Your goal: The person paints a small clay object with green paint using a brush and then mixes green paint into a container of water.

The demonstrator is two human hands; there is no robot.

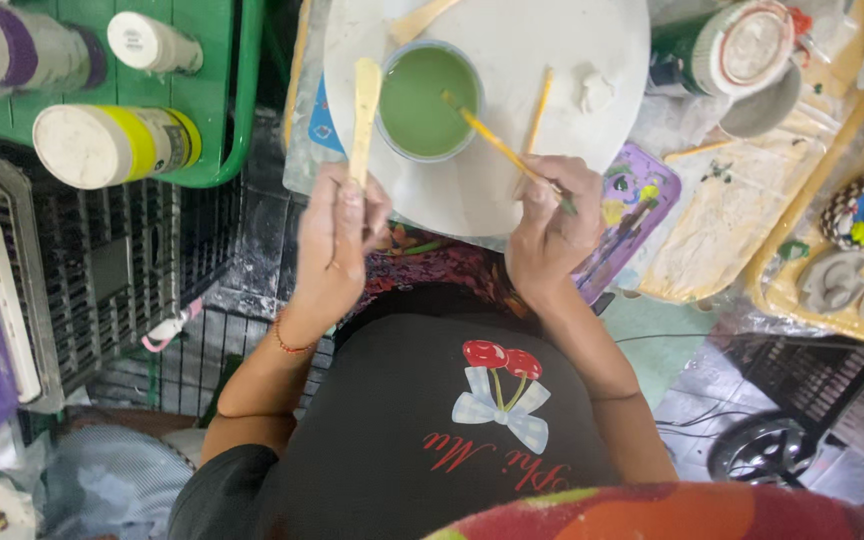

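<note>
Far left, at nine o'clock from the hands: a green crate [214, 120] holding capped jars [112, 145], with a black wire basket [102, 260] below it. Both sit close to the left elbow, so I see little slack on that side.

Left hand [337, 235]: fingers pressed together, pinching the lower end of a flat wooden stick [364, 115] that points to twelve o'clock and lies just beside the cup's left rim.

Centre: a small cup of green paint [428, 100] stands on a round white board [512, 150], well inside its edge.

Right hand [552, 220]: closed in a pen grip on a thin yellow brush [497, 145], its tip in the paint at the cup's four o'clock side. My judgement: load the brush lightly and wipe it on the rim, keeping the cup steady so it does not slide toward the board's near edge.

A second thin stick [539, 100] lies at the cup's three o'clock, with a white lump [597, 90] beyond. Bare board lies between the hands. Right of the board, a purple tray [642, 195] and yellow trays with painted pieces [862, 210] crowd the three o'clock side.
</note>
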